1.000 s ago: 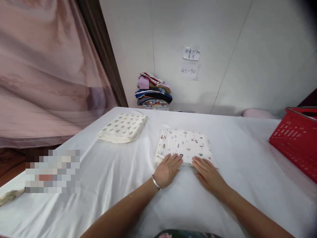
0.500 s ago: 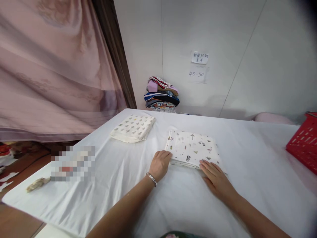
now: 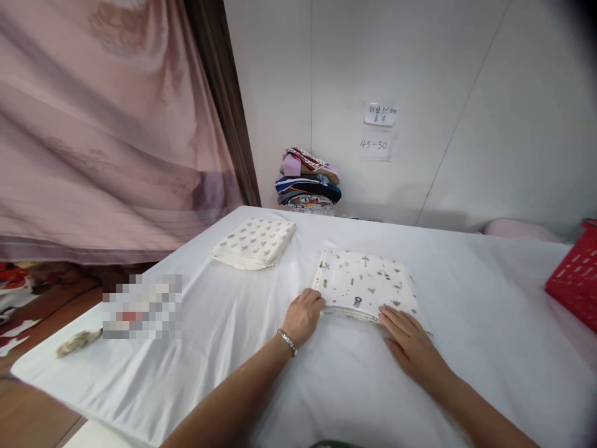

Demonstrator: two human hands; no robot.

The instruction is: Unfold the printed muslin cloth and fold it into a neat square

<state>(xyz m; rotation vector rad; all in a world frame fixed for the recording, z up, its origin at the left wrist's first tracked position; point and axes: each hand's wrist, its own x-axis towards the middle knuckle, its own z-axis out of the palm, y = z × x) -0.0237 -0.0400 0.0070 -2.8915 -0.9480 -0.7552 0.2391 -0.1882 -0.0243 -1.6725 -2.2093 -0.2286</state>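
Note:
A folded white cloth [image 3: 368,280] printed with small plants and animals lies flat on the white-covered table. At its near left corner, my left hand [image 3: 303,316], with a silver bracelet at the wrist, has its fingers curled closed on the edge; the fingertips are partly hidden. My right hand [image 3: 405,336] rests open near the cloth's right front corner, fingers stretched out over the top. Layered folds show along the front edge between both hands. Farther left sits a second folded white cloth [image 3: 255,242] with a small repeating grey-green print, touched by neither hand.
The white tablecloth [image 3: 209,348] has wrinkles at the left. A blurred-out item [image 3: 142,308] with a tufted end [image 3: 77,343] lies near the left edge. A red plastic basket [image 3: 576,274] stands at the right. Behind the table are stacked fabrics [image 3: 308,180] and a pink curtain [image 3: 116,124].
The view has shifted slightly, so everything appears a little lower and farther right. Both hands stay at the same places on the folded cloth.

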